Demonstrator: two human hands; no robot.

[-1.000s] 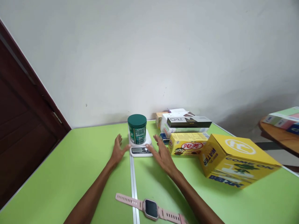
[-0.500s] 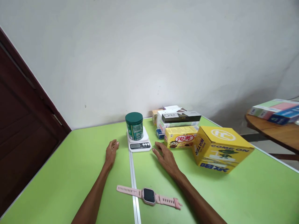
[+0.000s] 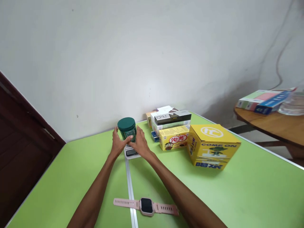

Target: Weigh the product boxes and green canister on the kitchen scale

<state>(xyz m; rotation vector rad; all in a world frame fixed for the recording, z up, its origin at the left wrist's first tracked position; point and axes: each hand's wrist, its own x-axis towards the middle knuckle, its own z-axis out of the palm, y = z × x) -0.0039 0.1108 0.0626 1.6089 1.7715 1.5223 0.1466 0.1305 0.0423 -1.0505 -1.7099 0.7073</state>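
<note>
A dark green canister with a round lid [image 3: 126, 124] is upright over the white kitchen scale [image 3: 131, 154]; whether its base rests on the scale is hidden by my hands. My left hand [image 3: 118, 142] wraps the canister's left side, its thumb across the front. From the right, my right hand [image 3: 140, 142] grips the other side, thumb also in front. Part of the scale's dark display shows below my thumbs. Nearer to me, a pink-strapped smartwatch [image 3: 146, 206] lies flat between my forearms.
Right of the scale stand a yellow snack box [image 3: 174, 138], a black-topped box [image 3: 173, 117] among several others, and a large yellow carton [image 3: 212, 147]. A wooden side table [image 3: 273, 125] holds a multicoloured box [image 3: 263, 100] at the far right. A wall closes off the back.
My hands first drew back from beside the scale, then came forward and closed around the canister from both sides. The view has shifted to the right.
</note>
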